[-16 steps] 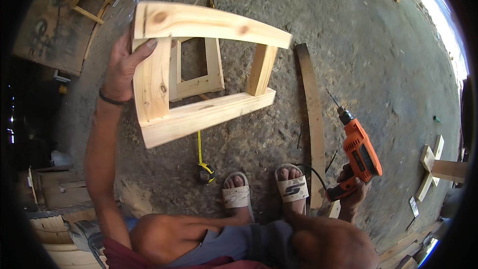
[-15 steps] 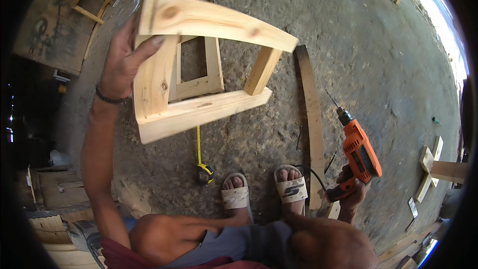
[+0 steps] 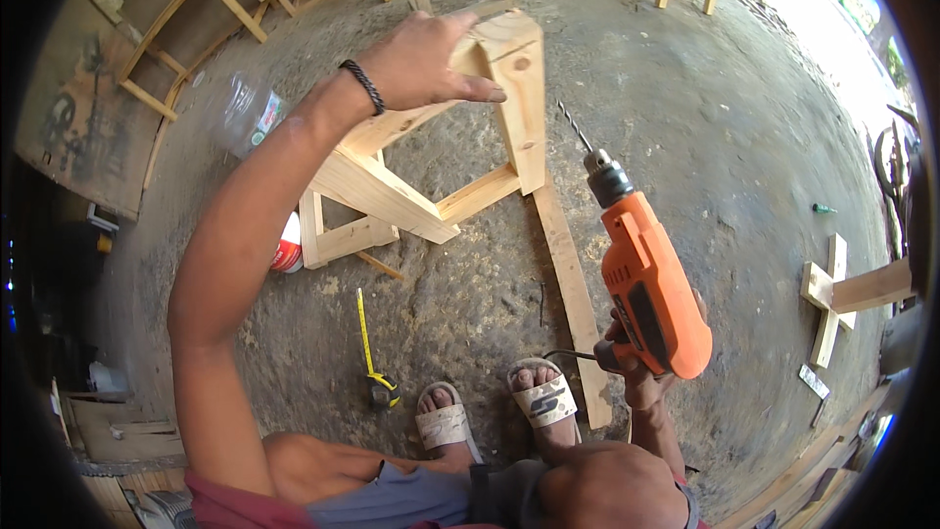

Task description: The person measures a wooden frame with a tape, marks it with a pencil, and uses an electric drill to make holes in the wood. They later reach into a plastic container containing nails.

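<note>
Gripping a wooden frame (image 3: 521,108) at upper centre by its top end with the left hand (image 3: 416,61), opened wide to span the timber, with the thumb across the near face and the forefinger stretched along the top; other fingertips hidden. Tilted, above or against the floor: cannot tell which. Holding an orange drill (image 3: 651,284) in the right hand (image 3: 641,377), closed around the handle, mostly tucked behind the body of the tool. Pointing the drill bit (image 3: 573,122) up and slightly left, just beside the frame in view and apart from it.

Compared with half a second ago, turned from nearly broadside to a steeper slant in the case of the frame; shifted from its left side to the top end in the case of the left hand. Brought from well apart to near the frame with the drill.

Farther out, on the floor: a second frame (image 3: 348,243) partly behind the first, a red-and-white container (image 3: 288,247) beside it, a clear plastic bottle (image 3: 250,118), a long board (image 3: 573,304), a tape measure (image 3: 384,392) with yellow blade out, and sandals (image 3: 545,402) on both feet.
</note>
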The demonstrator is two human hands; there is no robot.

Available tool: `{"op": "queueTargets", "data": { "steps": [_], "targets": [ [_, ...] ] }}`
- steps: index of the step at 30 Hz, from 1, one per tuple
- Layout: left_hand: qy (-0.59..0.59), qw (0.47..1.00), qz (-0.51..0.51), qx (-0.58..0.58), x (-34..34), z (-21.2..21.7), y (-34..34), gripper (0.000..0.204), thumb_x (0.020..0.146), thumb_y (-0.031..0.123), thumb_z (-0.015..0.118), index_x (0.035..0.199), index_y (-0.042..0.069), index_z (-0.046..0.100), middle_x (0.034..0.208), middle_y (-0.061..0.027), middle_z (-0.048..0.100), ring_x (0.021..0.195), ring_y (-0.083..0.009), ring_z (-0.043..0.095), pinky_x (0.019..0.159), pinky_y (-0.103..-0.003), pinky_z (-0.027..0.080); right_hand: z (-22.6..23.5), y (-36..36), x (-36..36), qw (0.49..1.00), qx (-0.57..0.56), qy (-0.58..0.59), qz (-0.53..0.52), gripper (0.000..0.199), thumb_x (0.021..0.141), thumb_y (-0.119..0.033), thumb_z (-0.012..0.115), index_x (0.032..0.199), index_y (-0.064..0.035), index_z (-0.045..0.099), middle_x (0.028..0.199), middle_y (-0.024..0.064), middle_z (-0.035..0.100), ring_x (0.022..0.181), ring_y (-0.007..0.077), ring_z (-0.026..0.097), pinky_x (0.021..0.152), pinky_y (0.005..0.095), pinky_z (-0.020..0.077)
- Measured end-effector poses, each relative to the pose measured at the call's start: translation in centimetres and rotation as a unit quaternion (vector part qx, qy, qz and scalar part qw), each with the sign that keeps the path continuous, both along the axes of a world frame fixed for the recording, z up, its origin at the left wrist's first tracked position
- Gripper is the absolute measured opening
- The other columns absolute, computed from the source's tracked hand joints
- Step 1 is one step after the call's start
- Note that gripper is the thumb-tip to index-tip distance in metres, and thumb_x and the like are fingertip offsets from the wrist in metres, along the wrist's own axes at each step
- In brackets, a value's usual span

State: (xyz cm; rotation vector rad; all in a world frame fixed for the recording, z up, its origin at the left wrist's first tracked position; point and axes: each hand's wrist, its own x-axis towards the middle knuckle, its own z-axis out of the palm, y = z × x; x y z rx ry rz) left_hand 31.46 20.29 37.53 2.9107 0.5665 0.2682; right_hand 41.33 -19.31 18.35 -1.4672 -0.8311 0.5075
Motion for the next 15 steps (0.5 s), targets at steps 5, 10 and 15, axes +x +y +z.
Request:
{"op": "queueTargets", "data": {
  "steps": [5,10,15],
  "targets": [
    [-0.01,0.999,-0.005,0.032,0.2,-0.5,5.4,0.065,0.08,0.058,0.077,0.106,-0.001,0.069,0.094,-0.0211,0.072,0.086,-0.0334,0.07,0.079,-0.042,0.054,2.3,2.4,0.7,0.97,0.001,-0.241,-0.032,0.059,0.081,-0.023,0.076,0.131,0.0022,0.057,0.107,0.0142,0.071,0.094,0.0241,0.069,0.086,0.0387,0.0532],
    [0.027,0.999,-0.025,0.028,2.3,0.6,6.3,0.057,0.082,0.049,0.076,0.105,-0.002,0.068,0.093,-0.0207,0.071,0.084,-0.0319,0.069,0.079,-0.04,0.053,2.5,3.9,2.3,0.976,0.124,-0.178,-0.015,0.091,0.075,-0.019,0.082,0.148,0.0043,0.033,0.123,0.0225,0.066,0.111,0.0302,0.068,0.1,0.0421,0.0507],
    [-0.034,0.997,-0.023,0.072,0.8,-0.3,7.1,0.053,0.086,0.044,0.071,0.113,-0.002,0.065,0.099,-0.0216,0.072,0.091,-0.0331,0.071,0.082,-0.041,0.053,5.7,6.7,2.5,0.967,0.15,-0.203,0.045,0.092,0.075,-0.014,0.081,0.149,0.0087,0.029,0.132,0.0267,0.061,0.122,0.032,0.062,0.109,0.0426,0.0442]
  ]
}}
